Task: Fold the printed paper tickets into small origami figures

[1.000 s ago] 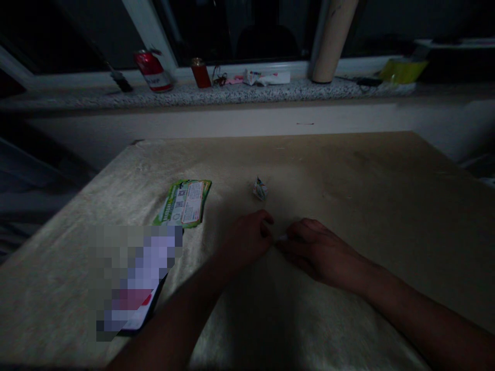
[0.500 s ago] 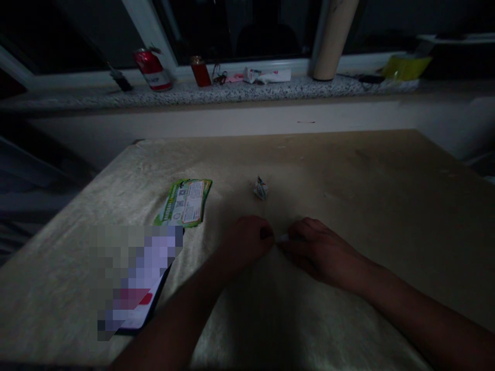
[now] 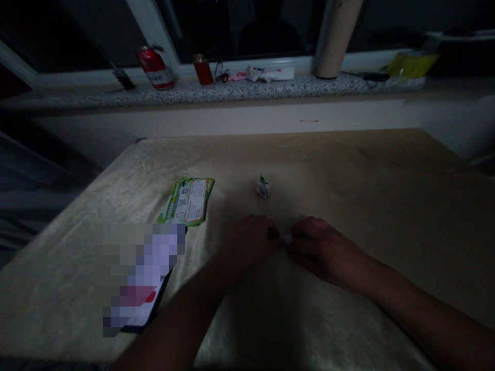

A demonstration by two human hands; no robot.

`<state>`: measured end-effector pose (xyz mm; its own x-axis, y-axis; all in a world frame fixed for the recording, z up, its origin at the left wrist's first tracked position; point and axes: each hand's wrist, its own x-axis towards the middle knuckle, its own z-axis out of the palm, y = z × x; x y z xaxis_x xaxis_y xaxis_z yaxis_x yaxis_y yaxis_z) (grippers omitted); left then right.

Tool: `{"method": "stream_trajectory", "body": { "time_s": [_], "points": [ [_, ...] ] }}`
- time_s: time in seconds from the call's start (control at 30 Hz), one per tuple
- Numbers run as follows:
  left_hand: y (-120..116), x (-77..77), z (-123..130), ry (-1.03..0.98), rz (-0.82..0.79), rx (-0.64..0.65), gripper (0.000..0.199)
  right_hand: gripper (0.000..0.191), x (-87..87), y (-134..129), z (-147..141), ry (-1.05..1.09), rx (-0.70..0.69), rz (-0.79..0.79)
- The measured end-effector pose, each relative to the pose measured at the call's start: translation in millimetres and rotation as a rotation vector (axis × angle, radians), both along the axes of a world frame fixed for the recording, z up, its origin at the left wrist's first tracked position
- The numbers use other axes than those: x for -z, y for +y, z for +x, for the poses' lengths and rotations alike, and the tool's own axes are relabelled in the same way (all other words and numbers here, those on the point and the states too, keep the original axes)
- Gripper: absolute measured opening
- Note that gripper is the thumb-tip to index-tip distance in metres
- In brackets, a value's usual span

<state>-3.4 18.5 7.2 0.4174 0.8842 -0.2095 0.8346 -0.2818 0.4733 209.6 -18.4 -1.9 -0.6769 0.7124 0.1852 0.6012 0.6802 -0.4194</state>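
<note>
Between my fingertips, low over the table, is a small pale piece [image 3: 286, 238], too dark and too covered to name. My right hand [image 3: 325, 247] pinches it from the right, thumb and fingers pressed together. My left hand [image 3: 253, 238] meets it from the other side, its thumb and index finger curled into a small ring whose tips touch or nearly touch the piece. Whether the left fingertips grip it is hard to make out. A crumpled, printed wrapper [image 3: 263, 187] lies just beyond both hands.
Left of my hands lie a green printed packet [image 3: 187, 202] and a phone [image 3: 154, 273], partly blurred out, on the cloth-covered table [image 3: 367, 180]. On the granite sill [image 3: 240, 91] behind stand a red can [image 3: 155, 68], an orange-red jar [image 3: 203, 70] and a cardboard tube [image 3: 337, 41].
My left fingertips have moved slightly right, up to the pale piece, closing the small gap between the hands. The whole view has shifted a little. The wrapper and packet stay put.
</note>
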Motion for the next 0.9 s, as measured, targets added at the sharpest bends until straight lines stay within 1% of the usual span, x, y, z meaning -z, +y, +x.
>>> {"method": "stream_trajectory", "body": {
  "time_s": [0.17,0.33,0.43,0.47,0.53,0.57,0.6,0.73,0.9],
  "points": [
    [1,-1.3,0,0.006,-0.040,-0.008,0.017,0.016,1.3,0,2,0.012,-0.010,-0.005],
    [1,-2.4,-1,0.015,-0.045,-0.020,0.018,0.015,1.0,1,3,0.038,-0.016,-0.021],
    [-1,-2.5,-3,-0.009,-0.039,-0.014,0.020,0.016,0.2,6,11,0.092,-0.047,-0.057],
    [-2,-2.2,-4,-0.015,-0.030,-0.011,0.020,0.018,0.1,9,15,0.108,-0.015,-0.058],
    [-4,-1.1,-4,-0.021,-0.009,-0.017,0.021,0.031,0.4,14,23,0.100,0.081,-0.043],
    [-5,-0.5,-4,-0.021,0.000,-0.022,0.021,0.038,0.8,16,27,0.085,0.117,-0.037],
    [-6,0.0,-4,-0.021,0.009,-0.025,0.021,0.040,1.1,17,30,0.067,0.135,-0.035],
    [-10,0.6,-2,-0.007,0.026,-0.022,0.021,0.037,2.2,20,36,0.014,0.141,-0.061],
    [-10,-2.7,0,0.038,0.014,-0.033,0.019,0.032,1.7,22,33,0.062,0.153,-0.074]
  ]
}}
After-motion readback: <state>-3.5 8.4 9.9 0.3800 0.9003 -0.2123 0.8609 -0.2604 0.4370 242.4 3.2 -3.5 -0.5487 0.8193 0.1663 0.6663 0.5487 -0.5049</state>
